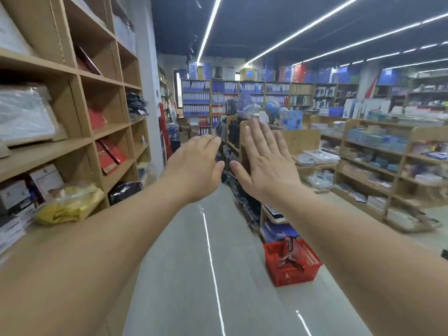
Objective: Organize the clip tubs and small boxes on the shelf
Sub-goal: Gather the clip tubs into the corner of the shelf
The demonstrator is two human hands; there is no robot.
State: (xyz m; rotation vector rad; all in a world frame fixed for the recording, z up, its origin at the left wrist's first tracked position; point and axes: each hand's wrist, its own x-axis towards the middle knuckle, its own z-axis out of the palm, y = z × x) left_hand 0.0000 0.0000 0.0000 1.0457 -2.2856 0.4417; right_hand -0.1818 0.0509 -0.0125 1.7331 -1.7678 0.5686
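- Plainly, the left hand (196, 163) and right hand (264, 161) are hovering spread, gripping nothing.
- Risk: walking on blind, tripping over the red basket (292, 263).

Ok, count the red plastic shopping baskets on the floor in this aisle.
1. The red plastic shopping basket sits on the grey floor at the foot of the right-hand shelving, below the open right hand. Others may be hidden behind shelves.

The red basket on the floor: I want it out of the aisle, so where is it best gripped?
Take the red basket from above by its dark handles, which seem to lie folded inside the open top; its mesh walls give no firm hold. Both the left hand and right hand are open and empty.
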